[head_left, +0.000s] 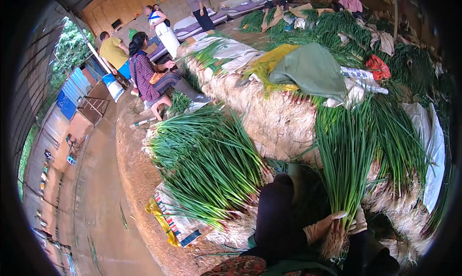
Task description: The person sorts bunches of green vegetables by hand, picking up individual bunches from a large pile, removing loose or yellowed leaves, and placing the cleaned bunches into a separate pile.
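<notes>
Upright between both gloved hands stands a bundle of green onions [342, 155], its leaves fanning upward and its roots hanging at the bottom. My left hand [323, 227] is closed round the lower stems from the left side. On the right side my right hand [358, 221] grips the same stems, partly hidden behind them. To the left, a wide pile of green onions [207, 163] lies on a printed sack [178, 223], roots toward my knees. More green onions [397, 146] rest just right of the bundle.
A long row of whitish roots [269, 117] runs beyond the pile, partly under a green sheet [310, 71] and a yellow net [272, 62]. A seated person [147, 74] in boots is at the upper left. Other people are farther back. A white sheet [428, 151] lies at right.
</notes>
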The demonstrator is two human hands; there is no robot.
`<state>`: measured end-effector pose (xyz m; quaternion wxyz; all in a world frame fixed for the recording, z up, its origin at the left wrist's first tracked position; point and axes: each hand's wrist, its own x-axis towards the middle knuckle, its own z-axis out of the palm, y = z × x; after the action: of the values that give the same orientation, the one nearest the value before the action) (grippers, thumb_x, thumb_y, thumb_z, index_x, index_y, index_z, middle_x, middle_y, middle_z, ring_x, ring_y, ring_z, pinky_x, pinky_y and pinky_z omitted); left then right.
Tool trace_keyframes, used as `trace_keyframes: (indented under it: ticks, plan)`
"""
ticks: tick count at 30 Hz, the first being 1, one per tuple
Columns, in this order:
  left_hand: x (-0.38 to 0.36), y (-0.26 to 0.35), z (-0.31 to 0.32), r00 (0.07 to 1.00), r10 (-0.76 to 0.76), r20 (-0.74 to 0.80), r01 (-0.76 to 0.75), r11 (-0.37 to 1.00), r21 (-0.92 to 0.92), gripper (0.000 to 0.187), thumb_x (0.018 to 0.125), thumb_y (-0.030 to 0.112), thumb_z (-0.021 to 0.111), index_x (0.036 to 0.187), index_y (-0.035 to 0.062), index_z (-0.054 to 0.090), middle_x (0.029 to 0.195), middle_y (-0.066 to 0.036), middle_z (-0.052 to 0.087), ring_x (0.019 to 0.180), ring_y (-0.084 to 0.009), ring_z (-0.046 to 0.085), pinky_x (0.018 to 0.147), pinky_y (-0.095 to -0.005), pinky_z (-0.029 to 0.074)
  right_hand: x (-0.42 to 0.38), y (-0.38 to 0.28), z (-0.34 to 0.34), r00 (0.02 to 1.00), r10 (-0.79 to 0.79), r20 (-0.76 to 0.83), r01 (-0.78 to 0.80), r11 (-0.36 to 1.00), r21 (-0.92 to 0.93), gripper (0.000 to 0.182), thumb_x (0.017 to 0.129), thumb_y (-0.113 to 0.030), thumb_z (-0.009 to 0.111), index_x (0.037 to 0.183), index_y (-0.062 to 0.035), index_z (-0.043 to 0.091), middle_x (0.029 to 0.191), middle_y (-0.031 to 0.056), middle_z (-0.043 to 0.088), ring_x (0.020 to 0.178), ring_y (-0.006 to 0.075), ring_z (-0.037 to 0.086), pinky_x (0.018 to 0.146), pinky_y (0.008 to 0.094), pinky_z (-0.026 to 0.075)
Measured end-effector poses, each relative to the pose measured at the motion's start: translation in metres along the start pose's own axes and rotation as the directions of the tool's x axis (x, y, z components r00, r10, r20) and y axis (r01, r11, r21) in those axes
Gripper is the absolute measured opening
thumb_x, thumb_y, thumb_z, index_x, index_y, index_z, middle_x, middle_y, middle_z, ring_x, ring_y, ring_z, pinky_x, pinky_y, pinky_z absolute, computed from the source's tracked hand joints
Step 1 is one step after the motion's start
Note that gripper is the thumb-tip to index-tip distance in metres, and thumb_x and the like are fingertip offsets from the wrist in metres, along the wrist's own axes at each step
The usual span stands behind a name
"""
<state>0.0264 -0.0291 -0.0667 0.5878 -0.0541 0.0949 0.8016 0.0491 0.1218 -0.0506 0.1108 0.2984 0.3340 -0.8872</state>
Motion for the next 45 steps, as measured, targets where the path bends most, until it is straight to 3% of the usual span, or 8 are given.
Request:
trace_keyframes:
  ticks: [6,19,22,27,31,35,40,45]
  plan:
    - [-0.014,0.013,0.021,0.975,0.128,-0.181,-0.066,0.947,0.314,0.041,0.085,0.041,0.057,0.081,0.0,0.06,0.054,-0.011,0.056,0.045,-0.0219,0.055,0.046,-0.0312,0.047,0.032,0.023,-0.03,0.928,-0.209,-0.309,0.296,0.917,0.269,0.029,0.091,-0.039,0.051,0.093,-0.0125,0.063,0.076,0.0016,0.065,0.054,0.0141,0.057,0.044,0.0255,0.046]
    - [-0.029,0.021,0.026,0.991,0.064,0.118,-0.044,0.985,-0.167,0.039,0.088,0.033,0.054,0.112,0.0026,0.05,0.088,-0.006,0.053,0.082,-0.0185,0.055,0.076,-0.0363,0.046,0.072,-0.012,-0.059,0.887,-0.456,-0.079,0.414,0.706,0.575,0.03,0.089,-0.034,0.049,0.065,-0.02,0.041,0.05,-0.0057,0.029,0.045,0.0123,0.032,0.041,0.0278,0.024]
    - [-0.039,0.01,0.034,0.965,0.031,0.262,0.045,0.959,-0.281,0.043,0.089,0.037,0.053,0.117,0.0051,0.045,0.098,-0.002,0.05,0.092,-0.0167,0.052,0.081,-0.0382,0.043,-0.001,-0.051,-0.129,0.756,-0.501,-0.422,0.479,0.862,-0.166,0.011,0.085,-0.027,0.055,0.081,-0.0158,0.055,0.067,-0.0002,0.049,0.059,0.0169,0.048,0.05,0.0307,0.037]
    - [-0.015,0.016,0.027,0.949,-0.001,0.315,0.043,0.991,-0.124,0.056,0.09,0.041,0.05,0.125,-0.0021,0.04,0.108,-0.012,0.05,0.103,-0.0273,0.053,0.093,-0.0458,0.045,-0.06,-0.011,-0.128,0.917,-0.321,-0.235,-0.351,-0.375,-0.858,0.038,0.084,-0.028,0.057,0.114,-0.0048,0.058,0.105,0.015,0.064,0.099,0.0306,0.061,0.083,0.0344,0.05]
    - [-0.009,0.01,0.011,0.969,-0.007,0.248,-0.02,0.994,0.108,0.062,0.09,0.045,0.048,0.126,-0.0048,0.04,0.119,-0.019,0.051,0.106,-0.0318,0.054,0.09,-0.0474,0.048,-0.025,0.003,-0.088,0.954,-0.272,-0.131,0.16,0.823,-0.545,0.063,0.086,-0.053,0.053,0.119,0.0008,0.054,0.113,0.0197,0.06,0.106,0.0311,0.057,0.094,0.0334,0.044]
    - [-0.015,0.007,-0.007,0.997,0.048,0.066,-0.064,0.964,0.258,0.061,0.089,0.045,0.048,0.125,-0.0044,0.042,0.114,-0.021,0.057,0.104,-0.0308,0.056,0.09,-0.046,0.049,0.015,-0.004,-0.037,0.978,-0.204,-0.033,0.042,0.353,-0.935,0.049,0.09,-0.041,0.056,0.117,-0.001,0.058,0.104,0.0115,0.065,0.094,0.0197,0.058,0.083,0.0346,0.048]
    - [-0.022,0.001,0.032,0.989,0.132,-0.065,-0.117,0.974,0.193,0.065,0.087,0.046,0.049,0.125,-0.0068,0.04,0.123,-0.022,0.051,0.106,-0.0321,0.055,0.093,-0.0491,0.046,-0.021,-0.02,-0.032,0.829,-0.494,-0.261,0.357,0.829,-0.431,0.017,0.09,-0.013,0.054,0.102,-0.003,0.063,0.078,0.0,0.06,0.057,0.0065,0.049,0.052,0.0195,0.041]
    - [-0.016,-0.005,0.031,0.997,0.038,-0.072,-0.025,0.984,0.177,0.069,0.087,0.049,0.047,0.132,-0.0029,0.036,0.128,-0.021,0.047,0.112,-0.0322,0.053,0.096,-0.0484,0.044,-0.046,-0.02,0.008,0.948,-0.318,-0.005,0.22,0.666,-0.713,0.036,0.084,-0.029,0.067,0.11,-0.0056,0.06,0.081,0.0034,0.063,0.064,0.0125,0.06,0.052,0.0235,0.051]
